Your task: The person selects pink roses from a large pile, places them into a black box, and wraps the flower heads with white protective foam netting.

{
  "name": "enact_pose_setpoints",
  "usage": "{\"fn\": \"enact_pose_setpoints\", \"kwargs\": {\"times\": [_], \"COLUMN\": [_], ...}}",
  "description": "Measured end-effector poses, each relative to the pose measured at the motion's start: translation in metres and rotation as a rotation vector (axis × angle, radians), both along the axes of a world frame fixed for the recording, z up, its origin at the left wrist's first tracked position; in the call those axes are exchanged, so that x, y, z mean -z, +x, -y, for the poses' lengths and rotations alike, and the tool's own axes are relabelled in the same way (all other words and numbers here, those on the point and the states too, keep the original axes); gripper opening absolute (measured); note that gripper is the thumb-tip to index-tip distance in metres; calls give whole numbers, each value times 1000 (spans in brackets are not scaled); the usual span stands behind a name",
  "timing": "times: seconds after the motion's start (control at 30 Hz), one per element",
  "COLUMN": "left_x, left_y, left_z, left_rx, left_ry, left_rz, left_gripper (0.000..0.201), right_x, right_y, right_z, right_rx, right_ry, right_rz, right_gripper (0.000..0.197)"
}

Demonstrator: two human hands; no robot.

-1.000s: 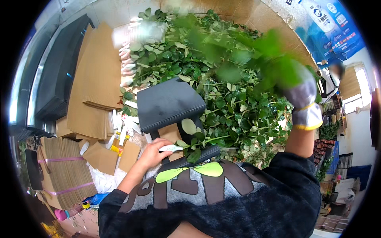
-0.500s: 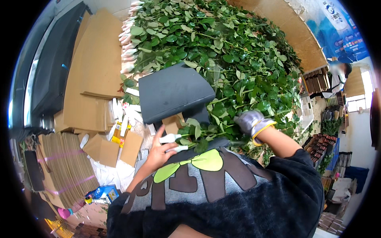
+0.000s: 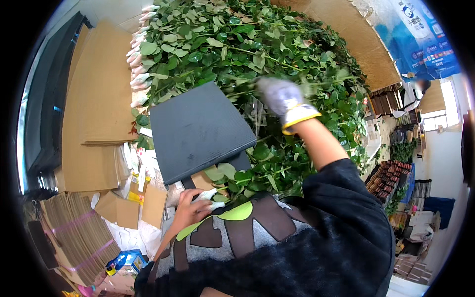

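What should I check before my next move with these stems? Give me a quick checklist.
1. Left hand at the two white-sleeved flower heads: ok, its fingers reach them.
2. Left hand gloved: not ok, it is bare.
3. Right hand gloved: ok, it wears a pale glove with a yellow cuff.
4. Right hand gripping a stem: cannot tell, it is motion-blurred over the leafy flower stems.
5. Dark grey sheets off the two sleeved heads: ok, they lie beyond them.
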State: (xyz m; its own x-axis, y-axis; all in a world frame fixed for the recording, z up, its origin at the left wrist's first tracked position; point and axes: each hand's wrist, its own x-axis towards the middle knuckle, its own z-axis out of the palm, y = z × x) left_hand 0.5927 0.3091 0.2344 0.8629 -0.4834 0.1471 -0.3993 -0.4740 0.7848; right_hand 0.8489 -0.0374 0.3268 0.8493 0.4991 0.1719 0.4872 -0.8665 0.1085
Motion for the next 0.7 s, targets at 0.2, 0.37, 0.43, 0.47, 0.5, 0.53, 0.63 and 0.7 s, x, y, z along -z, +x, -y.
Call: {"fn": "enact_pose_setpoints", "kwargs": {"times": [0.2,0.37,0.43,0.47,0.5,0.53,0.63,0.7], "left_x": [-13,-31,-27,-28,-26,-24,-9,-9], "left_y": [3,7,5,8,11,11,8,3], "left_z": [3,2,0,0,1,2,0,-2], "left_rx": [-21,-27,-22,-16,-8,-3,-24,-74], "left_ry": [14,25,46,60,81,110,-32,-14], "left_rz": [6,-123,-133,-142,-142,-160,-328,-177], "left_gripper": [44,59,59,59,59,59,61,59], "right_x": [-156,-182,-152,-141,-126,-112,-32,0], "right_y": [-60,-125,-137,-144,-152,-163,-162,-168], "right_z": [77,106,105,94,80,52,24,17], "right_rx": [530,480,349,318,291,233,165,162], "right_ry": [-8,256,610,573,531,199,-101,-164], "right_rz": [-135,68,-228,-332,-442,-389,-665,-607], "right_gripper": [29,26,23,24,25,26,33,33]}}
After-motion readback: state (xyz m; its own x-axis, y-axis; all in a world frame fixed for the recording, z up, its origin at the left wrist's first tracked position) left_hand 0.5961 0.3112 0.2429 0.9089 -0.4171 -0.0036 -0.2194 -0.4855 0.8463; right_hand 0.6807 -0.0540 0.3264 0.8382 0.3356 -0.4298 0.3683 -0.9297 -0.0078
